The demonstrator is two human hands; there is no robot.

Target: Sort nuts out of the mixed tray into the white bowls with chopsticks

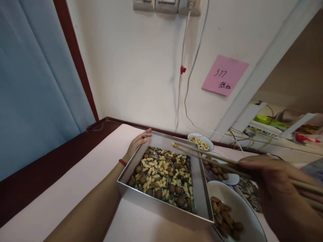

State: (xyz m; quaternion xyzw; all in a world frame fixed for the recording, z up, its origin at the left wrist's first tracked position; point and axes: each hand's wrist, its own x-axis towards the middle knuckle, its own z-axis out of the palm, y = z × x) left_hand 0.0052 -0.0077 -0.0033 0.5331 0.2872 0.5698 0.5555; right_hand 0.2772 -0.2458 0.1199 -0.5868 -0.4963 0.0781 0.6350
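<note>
A metal tray [161,202] holds a mix of peanuts, round nuts and striped sunflower seeds. My left hand [138,141] rests on the tray's far left corner, fingers curled over the rim. My right hand [280,193] is closed on a pair of wooden chopsticks [207,157]. Their tips hang above the tray's far right corner, with nothing visible between them.
To the right of the tray stand a small bowl of peanuts [200,141], a bowl of round nuts [219,169], a white bowl with almonds [237,211] and a dish of sunflower seeds [248,191]. A pink note [224,75] and cables hang on the wall.
</note>
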